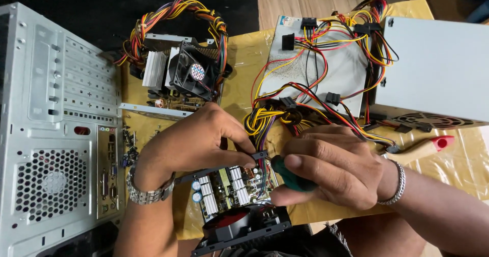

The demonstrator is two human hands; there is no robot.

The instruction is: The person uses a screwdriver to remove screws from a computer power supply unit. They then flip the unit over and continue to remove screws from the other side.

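While the head camera looked down, the following were recorded, each placed relative to the open power supply unit (229, 196) at bottom centre:

- Open power supply unit: metal shell holding a circuit board with white heat sinks, blue capacitors and a coil; a red-bladed fan (232, 224) in a black frame lay tilted at its near edge.
- Left hand (196, 140): directly above the unit, fingers pinched on a black part at the unit's top rim; a metal watch sat on the wrist.
- Right hand (326, 173): just right of the unit, clenched around a green-handled screwdriver (293, 178), its tip hidden towards the board.
- Wire bundle (277, 117): yellow, red, black and orange leads, running up and right from the unit.
- Second opened supply (181, 74): beyond the unit, upper left, containing a black fan and a finned heat sink, its wires looped over the top.
- Grey lid plate (346, 74): upper right of the unit, with wires and black connectors lying on it.
- Closed grey supply (438, 68): far right of the unit.
- Wooden-handled tool (417, 150), red-tipped: right of the unit, lying flat.
- Computer case (51, 135): left of the unit.
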